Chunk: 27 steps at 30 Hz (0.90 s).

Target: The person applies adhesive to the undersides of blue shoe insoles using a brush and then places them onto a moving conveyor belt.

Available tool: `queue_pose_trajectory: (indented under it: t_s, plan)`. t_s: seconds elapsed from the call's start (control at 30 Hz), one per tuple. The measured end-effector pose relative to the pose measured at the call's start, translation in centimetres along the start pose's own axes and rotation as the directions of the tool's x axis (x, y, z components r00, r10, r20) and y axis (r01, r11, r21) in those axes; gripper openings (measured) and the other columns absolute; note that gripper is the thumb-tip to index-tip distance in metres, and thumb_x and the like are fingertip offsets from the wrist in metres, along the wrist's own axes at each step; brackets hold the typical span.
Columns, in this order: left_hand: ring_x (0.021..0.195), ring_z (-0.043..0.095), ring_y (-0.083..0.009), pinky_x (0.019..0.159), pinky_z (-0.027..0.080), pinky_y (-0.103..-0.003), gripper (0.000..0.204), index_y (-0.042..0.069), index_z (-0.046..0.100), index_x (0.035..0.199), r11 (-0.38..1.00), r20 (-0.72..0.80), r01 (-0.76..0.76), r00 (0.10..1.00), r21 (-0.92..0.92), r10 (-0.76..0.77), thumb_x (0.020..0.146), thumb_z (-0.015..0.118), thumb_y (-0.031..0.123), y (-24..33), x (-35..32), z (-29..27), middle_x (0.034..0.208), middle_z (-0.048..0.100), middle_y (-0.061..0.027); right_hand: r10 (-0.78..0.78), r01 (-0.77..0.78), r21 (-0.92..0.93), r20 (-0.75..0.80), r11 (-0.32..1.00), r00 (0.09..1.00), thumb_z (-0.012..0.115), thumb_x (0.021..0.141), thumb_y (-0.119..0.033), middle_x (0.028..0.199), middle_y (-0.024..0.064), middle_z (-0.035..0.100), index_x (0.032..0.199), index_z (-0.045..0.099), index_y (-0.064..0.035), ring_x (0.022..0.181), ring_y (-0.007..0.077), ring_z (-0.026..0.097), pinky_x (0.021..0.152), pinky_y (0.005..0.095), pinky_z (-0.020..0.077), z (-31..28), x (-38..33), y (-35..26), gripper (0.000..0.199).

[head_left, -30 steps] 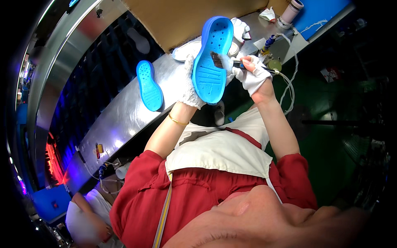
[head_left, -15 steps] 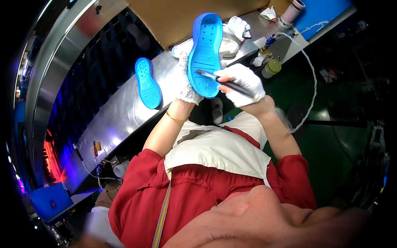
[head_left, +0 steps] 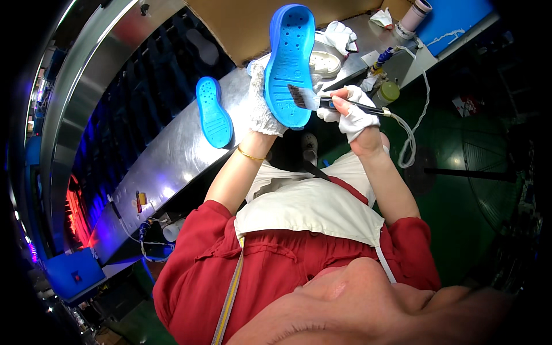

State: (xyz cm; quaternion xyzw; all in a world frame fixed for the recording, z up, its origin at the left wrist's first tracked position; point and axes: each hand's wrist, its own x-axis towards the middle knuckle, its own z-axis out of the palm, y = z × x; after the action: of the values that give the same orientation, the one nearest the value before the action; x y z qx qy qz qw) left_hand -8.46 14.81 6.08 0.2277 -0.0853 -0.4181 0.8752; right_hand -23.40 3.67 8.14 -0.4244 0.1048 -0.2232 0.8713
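Observation:
My left hand (head_left: pixel 263 109), in a white knit glove, grips a blue shoe sole (head_left: pixel 290 52) by its left edge and holds it up, hollow side toward me. Small holes and raised lines mark its inside. In my right hand (head_left: pixel 352 112), gloved with bare fingertips, is a brush (head_left: pixel 307 99) with dark bristles and a black handle trailing a pale tube. The bristles overlap the sole's lower part; whether they touch it I cannot tell. A second blue sole (head_left: pixel 213 112) lies on the metal bench to the left. Behind the held sole sits a white shoe (head_left: pixel 325 64), partly hidden.
The metal bench (head_left: pixel 167 149) runs diagonally beside a dark conveyor (head_left: pixel 121 115) at the left. A cardboard sheet (head_left: pixel 241 23) stands behind. At the right are a yellow-green jar (head_left: pixel 386 93), a pink-white cylinder (head_left: pixel 413 17), a crumpled white cloth (head_left: pixel 340 37) and a fan (head_left: pixel 489 178).
My right hand has turned, so the brush lies more level and its bristles show broadside. The held sole has shifted slightly up in view, and the tube hangs closer to my wrist.

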Motion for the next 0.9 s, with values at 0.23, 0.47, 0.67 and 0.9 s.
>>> queue_pose_trajectory:
  t_s: [0.23, 0.47, 0.67, 0.9]
  plan:
    - [0.116, 0.053, -0.0366, 0.102, 0.042, -0.049, 0.072, 0.002, 0.040, 0.137, 0.996, 0.033, 0.013, 0.999, 0.085, -0.016, 0.092, 0.036, 0.059, 0.5, 1.2, -1.6, 0.131, 0.051, -0.0209, -0.150, 0.342, -0.438, 0.415, 0.831, 0.897, 0.059, 0.084, 0.008, 0.097, 0.0136, 0.063, 0.096, 0.056, 0.0010, 0.078, 0.0145, 0.066, 0.073, 0.0261, 0.0533, 0.5, -0.6, 0.6, 0.014]
    - [0.116, 0.054, -0.0346, 0.101, 0.042, -0.047, 0.073, 0.001, 0.040, 0.136, 0.989, 0.086, 0.146, 0.985, 0.037, -0.149, 0.091, 0.040, 0.057, 2.1, 1.5, -0.1, 0.130, 0.051, -0.0216, 0.020, 0.023, -0.152, 0.278, 0.988, 0.960, 0.061, 0.082, -0.001, 0.103, 0.0170, 0.063, 0.095, 0.059, 0.0010, 0.079, 0.0177, 0.064, 0.076, 0.0287, 0.0517, -0.2, 0.0, -0.5, 0.013]
    - [0.105, 0.061, -0.0321, 0.094, 0.049, -0.044, 0.062, -0.003, 0.048, 0.128, 0.977, 0.151, 0.213, 0.966, 0.002, -0.210, 0.094, 0.043, 0.049, 3.5, 1.6, 1.1, 0.120, 0.058, -0.0209, -0.248, 0.598, -0.559, 0.577, 0.574, 0.778, 0.063, 0.077, 0.011, 0.092, 0.0121, 0.062, 0.088, 0.061, -0.0010, 0.080, 0.0172, 0.065, 0.074, 0.0284, 0.0524, 0.7, 0.3, 0.0, 0.017]
    - [0.090, 0.066, -0.0274, 0.080, 0.057, -0.039, 0.051, -0.003, 0.056, 0.116, 0.964, 0.066, 0.251, 0.964, 0.087, -0.257, 0.094, 0.050, 0.043, 4.6, 2.3, 1.5, 0.106, 0.064, -0.0185, -0.094, 0.140, -0.087, 0.396, 0.986, 0.913, 0.064, 0.079, 0.004, 0.093, 0.0153, 0.066, 0.088, 0.061, 0.0027, 0.084, 0.0197, 0.065, 0.079, 0.0291, 0.0519, 0.4, -0.1, -0.8, 0.009]
